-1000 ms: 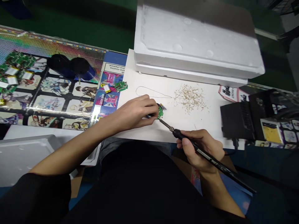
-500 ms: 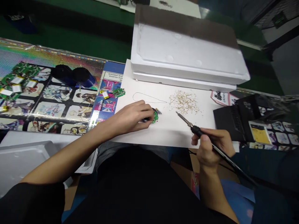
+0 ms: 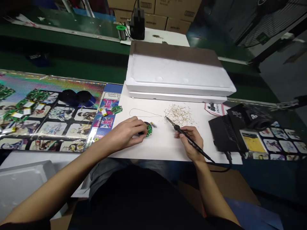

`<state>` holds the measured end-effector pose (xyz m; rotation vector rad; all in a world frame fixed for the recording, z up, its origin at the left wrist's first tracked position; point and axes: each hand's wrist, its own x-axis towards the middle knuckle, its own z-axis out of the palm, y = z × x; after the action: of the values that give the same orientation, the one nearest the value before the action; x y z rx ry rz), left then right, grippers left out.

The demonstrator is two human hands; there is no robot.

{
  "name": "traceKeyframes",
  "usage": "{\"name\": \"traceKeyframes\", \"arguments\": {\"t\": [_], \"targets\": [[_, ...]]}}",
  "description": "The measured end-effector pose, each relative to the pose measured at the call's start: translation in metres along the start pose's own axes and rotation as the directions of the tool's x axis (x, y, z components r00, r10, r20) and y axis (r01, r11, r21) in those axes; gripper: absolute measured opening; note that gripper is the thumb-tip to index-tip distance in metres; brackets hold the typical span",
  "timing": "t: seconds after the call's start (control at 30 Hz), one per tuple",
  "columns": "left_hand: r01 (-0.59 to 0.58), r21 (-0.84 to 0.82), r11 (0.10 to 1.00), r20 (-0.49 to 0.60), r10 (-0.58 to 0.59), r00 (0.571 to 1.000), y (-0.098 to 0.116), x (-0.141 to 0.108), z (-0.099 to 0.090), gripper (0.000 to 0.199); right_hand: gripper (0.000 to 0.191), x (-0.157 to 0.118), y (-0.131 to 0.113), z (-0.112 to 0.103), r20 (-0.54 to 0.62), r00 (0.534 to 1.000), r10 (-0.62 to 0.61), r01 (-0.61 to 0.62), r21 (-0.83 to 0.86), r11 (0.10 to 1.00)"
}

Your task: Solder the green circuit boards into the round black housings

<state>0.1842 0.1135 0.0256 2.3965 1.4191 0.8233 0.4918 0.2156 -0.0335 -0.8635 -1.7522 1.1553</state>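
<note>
My right hand (image 3: 192,142) is closed round the handle of a soldering iron (image 3: 188,137). The iron's tip points up and left, at the end of a thin solder wire (image 3: 144,114) that lies in a loop on white paper (image 3: 163,147). With closed fingers my left hand (image 3: 131,131) holds a round green circuit board (image 3: 149,130) on the paper. The fingers hide part of this board. A small silvery part sticks out at its upper right. Beside the iron's tip lies a scatter of tiny pale bits (image 3: 180,115).
White foam boxes (image 3: 177,70) stand behind the paper. At right sit a black soldering station (image 3: 223,132) and a yellow sponge (image 3: 254,142). Circuit boards with batteries (image 3: 26,107) lie at left, near dark blue cups (image 3: 78,98). A smaller board (image 3: 116,110) rests by the paper's left edge.
The soldering iron in my right hand has moved left, its tip now at the solder wire's end. My left hand still holds the board. The camera view has tilted up.
</note>
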Motion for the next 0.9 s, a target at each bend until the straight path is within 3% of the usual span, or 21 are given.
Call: {"name": "traceKeyframes", "arguments": {"t": [0.47,0.77,0.9], "targets": [[0.101,0.048,0.994,-0.008,-0.101,0.995,0.015,-0.002,0.000,0.011,0.030,0.005,0.007,-0.002,0.067,0.994,0.081,-0.084,0.050,0.995],[0.166,0.126,0.978,-0.051,-0.161,0.986,0.026,-0.006,0.003,0.015,0.036,0.002,0.010,-0.002,-0.053,0.997,0.052,-0.049,0.044,0.998],[0.209,0.145,0.967,-0.074,-0.200,0.977,0.029,-0.009,0.007,0.014,0.038,0.001,0.011,-0.003,-0.031,0.996,0.080,-0.080,-0.006,0.997]]}}
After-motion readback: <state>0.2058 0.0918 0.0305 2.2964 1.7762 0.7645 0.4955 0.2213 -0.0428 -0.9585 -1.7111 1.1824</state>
